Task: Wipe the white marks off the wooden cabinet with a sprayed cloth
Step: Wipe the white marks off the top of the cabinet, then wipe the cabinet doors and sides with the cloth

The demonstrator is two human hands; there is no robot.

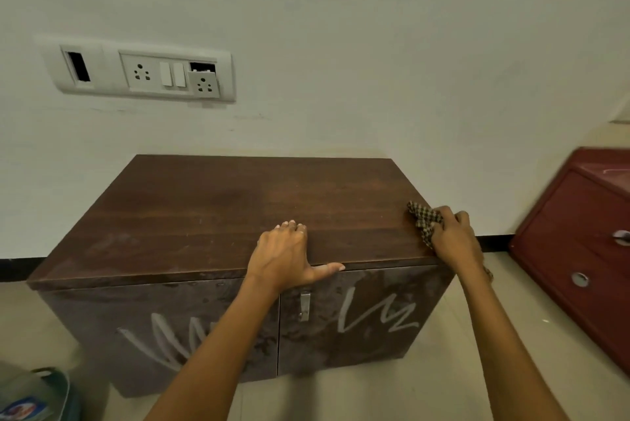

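Brown wooden cabinet (pixel 221 209): white scrawled marks (pixel 375 315) on its front doors. Left hand (pixel 289 250) flat on its top; right hand (pixel 453 236) clutches checked brown cloth (pixel 424 219) at top's right edge. Risk: bunched cloth smears marks.

— What hangs on the wall?
— A white socket panel (pixel 139 71), one socket plate sagging loose.
— And around it?
— Well below the panel runs black skirting (pixel 20 269). Far to the panel's right, lower, stands a red drawer unit (pixel 579 250). Far beneath its left end sits a blurred greenish container (pixel 41 393).
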